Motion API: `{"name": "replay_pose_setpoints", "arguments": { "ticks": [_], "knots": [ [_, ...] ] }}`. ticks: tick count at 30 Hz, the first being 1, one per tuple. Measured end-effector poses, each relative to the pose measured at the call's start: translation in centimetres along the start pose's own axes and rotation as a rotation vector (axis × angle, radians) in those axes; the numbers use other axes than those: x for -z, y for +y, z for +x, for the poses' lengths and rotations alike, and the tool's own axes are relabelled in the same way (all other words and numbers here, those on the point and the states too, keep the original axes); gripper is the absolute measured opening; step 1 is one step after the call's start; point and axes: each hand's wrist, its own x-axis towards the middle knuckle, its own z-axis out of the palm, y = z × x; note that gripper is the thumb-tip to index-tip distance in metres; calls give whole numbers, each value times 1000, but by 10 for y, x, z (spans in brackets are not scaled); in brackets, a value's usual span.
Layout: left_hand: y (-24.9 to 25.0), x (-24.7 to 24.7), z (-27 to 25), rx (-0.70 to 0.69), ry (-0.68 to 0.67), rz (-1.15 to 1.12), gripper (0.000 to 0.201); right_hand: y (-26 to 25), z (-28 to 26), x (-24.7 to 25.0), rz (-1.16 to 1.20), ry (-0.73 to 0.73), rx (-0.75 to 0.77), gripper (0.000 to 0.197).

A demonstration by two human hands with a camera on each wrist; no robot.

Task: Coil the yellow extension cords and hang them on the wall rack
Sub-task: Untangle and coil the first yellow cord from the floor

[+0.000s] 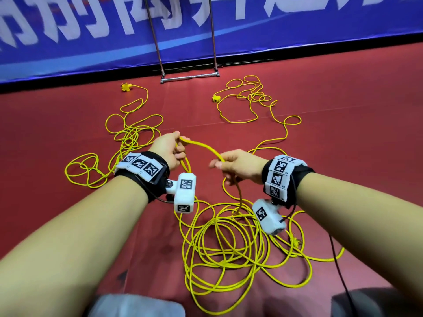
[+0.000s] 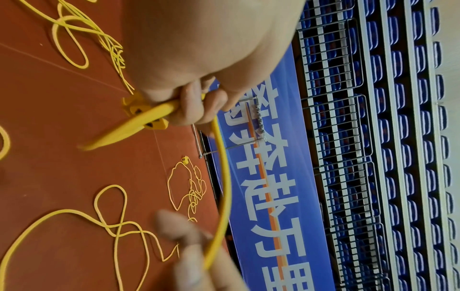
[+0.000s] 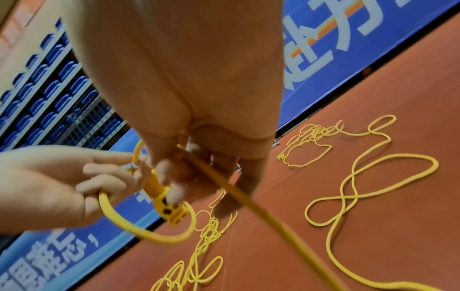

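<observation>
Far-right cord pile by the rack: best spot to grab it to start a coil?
Take the yellow socket block at the pile's left edge, coming from the left. It lies clear of the tangled loops on bare red floor, a free end with one strand leading off. That's a judgement; both hands hold another cord.

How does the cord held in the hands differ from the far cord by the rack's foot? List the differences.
The held cord is lifted, gripped by the left hand and right hand; the far cord lies untouched on the red floor. The held cord trails into a large pile of loops near the person; the far cord is a smaller tangle by the rack. Both are yellow and not yet coiled.
</observation>
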Motion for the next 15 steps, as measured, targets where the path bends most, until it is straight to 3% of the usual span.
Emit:
{"name": "replay_pose_setpoints", "arguments": {
  "ticks": [4,6,8,15],
  "knots": [
    [-4,0,-4,85,-18,25,36,-14,4,11,125,212,72,21],
    [-7,-5,-8,105,-49,65,37,-21,6,17,165,262,61,11],
    [-10,-10,-12,119,-80,105,37,-25,10,21,192,302,48,17],
    [-18,-25,-22,137,-143,225,39,-24,13,18,207,270,101,30]
  ]
}}
